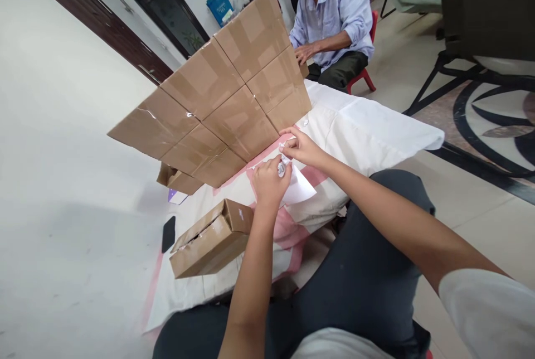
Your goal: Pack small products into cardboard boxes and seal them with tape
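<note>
My left hand [267, 182] is closed, with its thumb and fingers around a small white piece with grey marks [281, 169]; whether it is paper or plastic I cannot tell. Just beyond and to the right, my right hand [304, 150] pinches a bit of thin white material between thumb and finger. Both hands are close together over the cloth-covered table. Under them lies a white sheet of paper [301, 187], partly hidden by the hands.
A tall cardboard partition [234, 108] stands across the table [355, 125]. At the near left are a taped cardboard box [213, 247] and a black phone [168, 234]. Behind the partition a person in a light blue shirt [346, 8] sits on a red chair [368, 79].
</note>
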